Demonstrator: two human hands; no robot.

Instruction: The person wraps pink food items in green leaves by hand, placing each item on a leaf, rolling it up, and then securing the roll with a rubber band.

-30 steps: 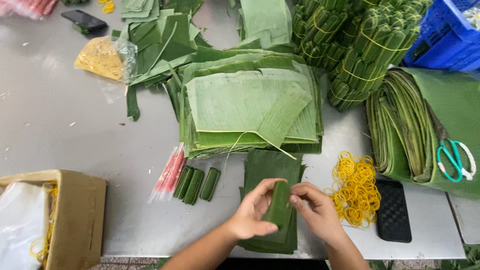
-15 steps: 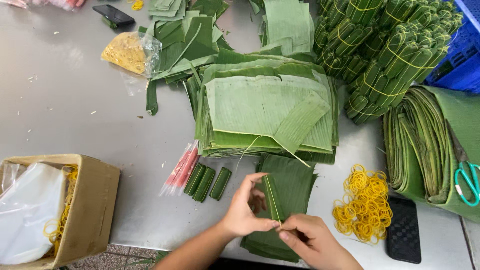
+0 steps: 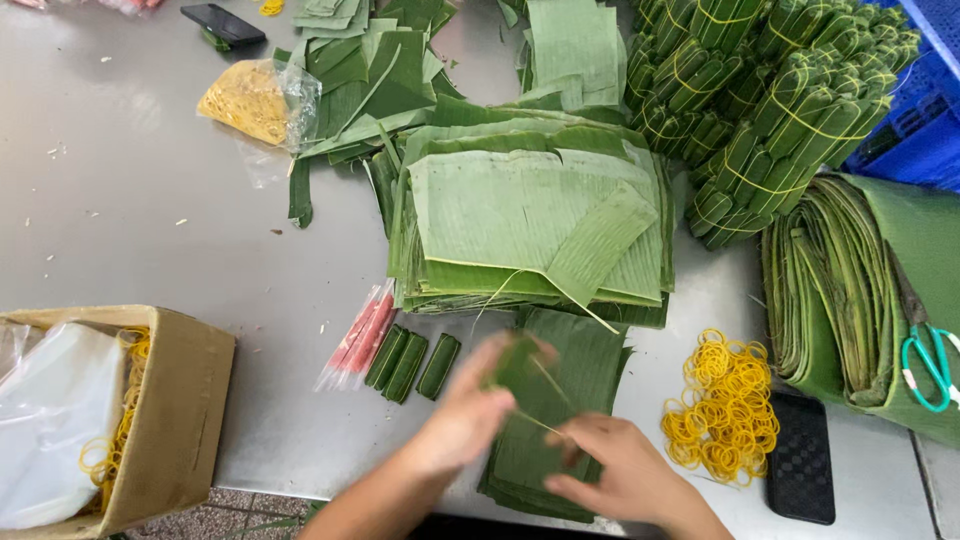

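a small folded leaf parcel (image 3: 515,365) is held up over the dark leaf pile (image 3: 575,400) at the near edge of the table (image 3: 150,220). the grip of the left hand (image 3: 470,415) is pinched on the parcel's lower left side, while the grip of the right hand (image 3: 620,470) is pressed together on a thin strip (image 3: 540,425) drawn taut from the parcel. the step in hand is judged to be the wrapping or tying off of the parcel. the next move would call for the strip to be kept tight while it is wound round or pulled free, with the folds held shut. motion blur hides much, but the parcel's long axis appears to run from lower left to upper right, the far end pointed toward the big stack of leaf sheets (image 3: 530,215). three finished rolls (image 3: 412,362) lie just left; yellow rubber bands (image 3: 722,405) lie near, to the right.
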